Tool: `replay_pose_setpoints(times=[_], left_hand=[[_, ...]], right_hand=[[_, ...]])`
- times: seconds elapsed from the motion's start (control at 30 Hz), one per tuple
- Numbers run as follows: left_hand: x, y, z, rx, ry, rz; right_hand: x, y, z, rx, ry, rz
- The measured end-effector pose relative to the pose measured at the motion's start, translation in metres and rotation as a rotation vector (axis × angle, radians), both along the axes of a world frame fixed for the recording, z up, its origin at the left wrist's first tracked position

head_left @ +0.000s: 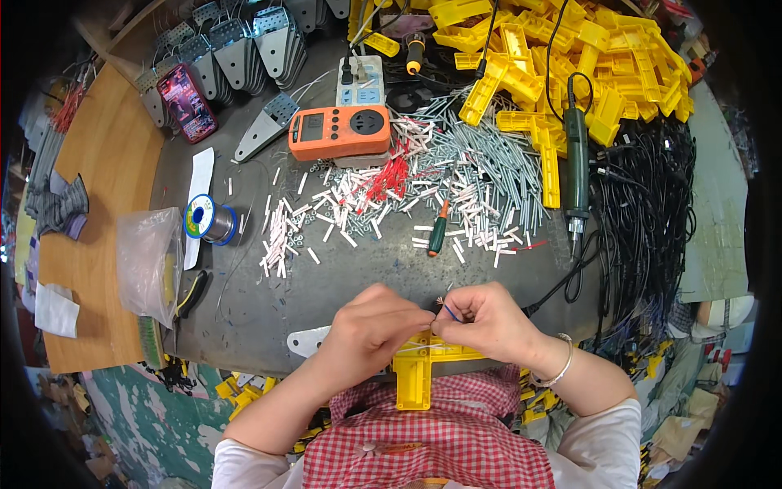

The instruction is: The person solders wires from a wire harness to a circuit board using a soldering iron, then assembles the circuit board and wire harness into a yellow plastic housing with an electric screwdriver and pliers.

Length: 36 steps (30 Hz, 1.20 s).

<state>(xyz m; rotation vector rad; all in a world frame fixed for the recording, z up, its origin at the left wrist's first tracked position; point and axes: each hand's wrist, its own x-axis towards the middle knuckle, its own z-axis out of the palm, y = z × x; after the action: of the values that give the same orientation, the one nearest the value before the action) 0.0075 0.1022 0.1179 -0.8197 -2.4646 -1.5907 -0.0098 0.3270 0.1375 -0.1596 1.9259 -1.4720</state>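
Note:
My right hand (493,326) is closed in a pinch on a thin wire with dark blue insulation (448,310) and frayed bare ends. A black cable (562,284) runs up to that hand from the right. The fingers of my left hand (371,330) press together right beside it, nearly touching the right fingertips; what they hold, if anything, is hidden. Below both hands, a yellow plastic housing (414,381) rests at the table edge against my checked apron. Pale thin wires lie across its top. A grey metal plate (306,341) shows partly beside my left hand.
White sleeves, screws and red pieces form a pile (456,163) in mid-table, with a green-handled screwdriver (438,232) on its near side. An orange meter (340,133), a solder spool (210,220), yellow housings (570,57), an electric screwdriver (577,163) and black cables (643,220) surround it.

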Motion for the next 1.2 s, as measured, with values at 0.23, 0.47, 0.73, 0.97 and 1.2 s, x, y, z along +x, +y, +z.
replay_pose_setpoints(times=[0.23,0.47,0.73,0.97,1.2], left_hand=[[0.002,-0.003,-0.003,0.004,-0.04,-0.079],[0.0,-0.002,0.006,-0.026,-0.136,-0.023],[0.009,0.021,0.006,-0.281,0.339,-0.113],[-0.026,-0.043,0.022,-0.695,0.203,0.554],[-0.046,-0.057,-0.009,-0.518,-0.017,0.478]], right_hand=[[-0.004,0.004,0.014,-0.115,-0.163,-0.078],[-0.008,0.019,-0.01,-0.243,-0.137,-0.067],[-0.012,0.015,-0.012,-0.383,-0.41,-0.203],[-0.02,0.027,-0.014,-0.365,-0.443,-0.403],[-0.026,0.012,-0.008,-0.44,-0.586,-0.342]])
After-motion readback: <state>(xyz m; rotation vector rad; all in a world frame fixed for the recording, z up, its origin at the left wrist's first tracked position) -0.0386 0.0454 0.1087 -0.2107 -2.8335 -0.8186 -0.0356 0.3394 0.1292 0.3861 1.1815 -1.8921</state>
